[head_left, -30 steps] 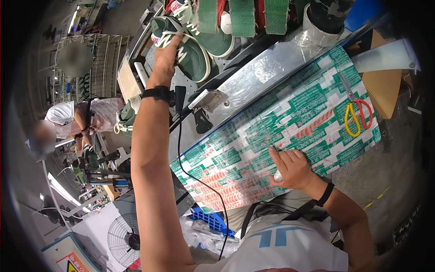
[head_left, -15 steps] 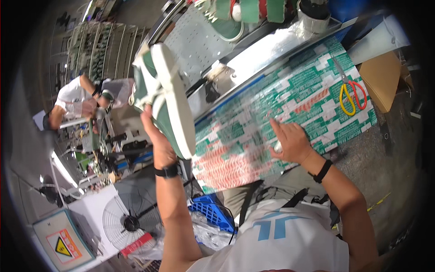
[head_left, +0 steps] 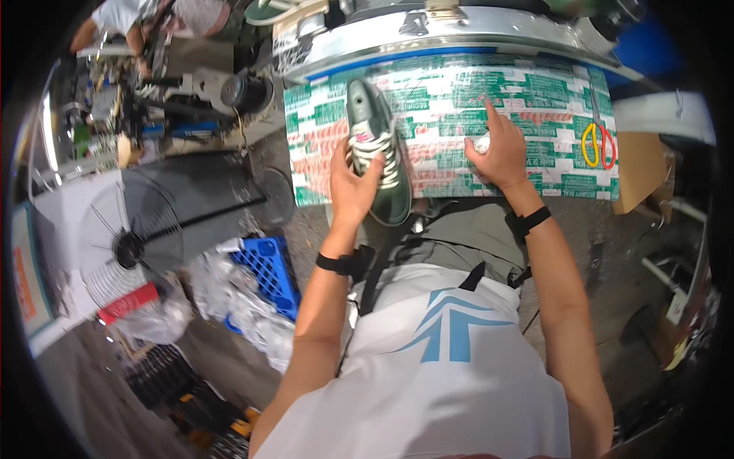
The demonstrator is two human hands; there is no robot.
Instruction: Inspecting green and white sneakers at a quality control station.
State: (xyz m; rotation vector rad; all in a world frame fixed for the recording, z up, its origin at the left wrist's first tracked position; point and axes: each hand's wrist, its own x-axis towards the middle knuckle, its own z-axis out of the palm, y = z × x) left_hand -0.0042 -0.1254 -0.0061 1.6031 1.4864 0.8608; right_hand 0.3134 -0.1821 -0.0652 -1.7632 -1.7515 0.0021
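Head view. We look down on a person's two bare hands above a desk [head_left: 436, 115] whose surface is patterned in green, white and pale red. The left hand [head_left: 352, 187] has its fingers closed on a dark green sneaker [head_left: 393, 183] with white laces, the thumb lying across the lacing and the other fingers along the shoe's left side. We note that the sneaker is over the left part of the desk, its heel and collar toward the far edge, its toe toward the wearer and reaching past the near edge; we cannot tell whether the sole touches the surface.

To the right, the right hand [head_left: 506, 151] has its index finger extended forward and its thumb spread, with a small whitish object [head_left: 482, 142] between them; the hand hides part of this object, and we cannot make out its kind. We see scissors [head_left: 597, 124] with one yellow and one red handle loop near the desk's right edge, blades pointing away.

Beyond the far edge runs a metal rail [head_left: 489, 29]. A cardboard box [head_left: 641, 172] stands just right of the desk. At left we find a fan [head_left: 128, 249] and a blue plastic crate [head_left: 267, 268].
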